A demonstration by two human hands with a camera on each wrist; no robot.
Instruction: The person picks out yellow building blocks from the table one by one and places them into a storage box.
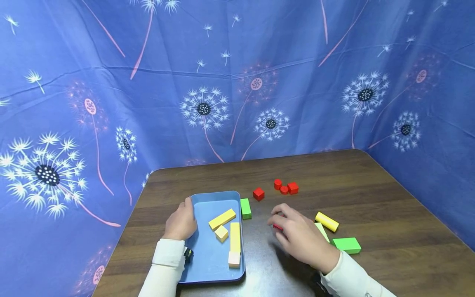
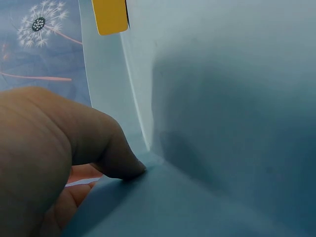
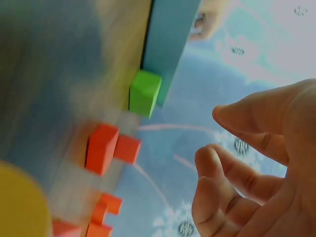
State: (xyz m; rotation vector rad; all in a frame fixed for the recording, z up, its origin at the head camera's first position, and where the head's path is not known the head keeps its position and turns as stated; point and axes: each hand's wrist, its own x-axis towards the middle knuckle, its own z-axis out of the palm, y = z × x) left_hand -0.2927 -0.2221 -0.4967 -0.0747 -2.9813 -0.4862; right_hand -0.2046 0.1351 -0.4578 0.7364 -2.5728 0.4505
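The tray (image 1: 208,264), carrying four blocks (image 1: 235,237), sits on the tabletop (image 1: 389,198), its left rim pinched by the left hand (image 1: 181,220). The right hand (image 1: 302,239), bent fingers parted from the thumb, hovers over a red block (image 1: 277,227). A green block (image 1: 246,208) adjoins the tray; four red pieces (image 1: 293,188) lie beyond.

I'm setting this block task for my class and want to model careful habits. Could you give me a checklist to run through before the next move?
1. Tray steadied: ok. The left hand grips the left wall of the blue tray.
2. Right hand free: ok. The right hand holds nothing, thumb and fingers apart.
3. Room in the tray: ok. Bare floor shows left of the yellow blocks.
4. Red block fully visible from the head view: not ok. The right hand hides most of it.
5. Yellow cylinder in the tray: not ok. It lies on the table.
6. Green block clear of the tray's right wall: cannot tell.
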